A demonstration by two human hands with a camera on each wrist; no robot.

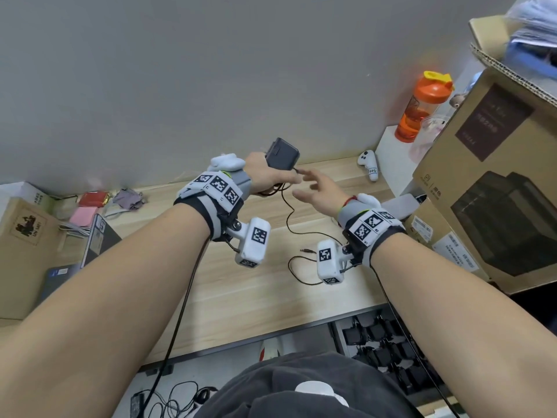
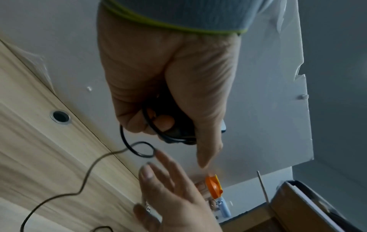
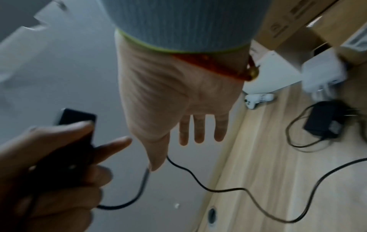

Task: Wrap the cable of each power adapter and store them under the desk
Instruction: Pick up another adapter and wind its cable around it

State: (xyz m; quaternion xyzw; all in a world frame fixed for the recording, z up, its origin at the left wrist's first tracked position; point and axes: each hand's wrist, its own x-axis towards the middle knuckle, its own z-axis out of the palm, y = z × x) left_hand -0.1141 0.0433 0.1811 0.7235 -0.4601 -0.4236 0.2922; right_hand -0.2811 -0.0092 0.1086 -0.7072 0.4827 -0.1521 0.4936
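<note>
My left hand [image 1: 272,176] is raised above the wooden desk [image 1: 241,291] and grips a black power adapter [image 1: 281,153], with loops of its thin black cable [image 2: 168,138] gathered under the fingers. The rest of the cable [image 1: 287,217] hangs down and trails across the desk to its plug end [image 1: 305,251]. My right hand [image 1: 313,184] is open just right of the left, fingers spread, fingertips close to the hanging cable [image 3: 190,174]. A second black adapter [image 3: 325,120] lies on the desk with its cable loose around it.
Big cardboard boxes [image 1: 494,176] crowd the right side, with an orange bottle [image 1: 422,107] and a white controller [image 1: 369,164] behind. A laptop [image 1: 96,239] and a box [image 1: 24,251] sit left. Under the desk, a bin [image 1: 382,348] holds several black adapters; cables [image 1: 168,399] lie on the floor.
</note>
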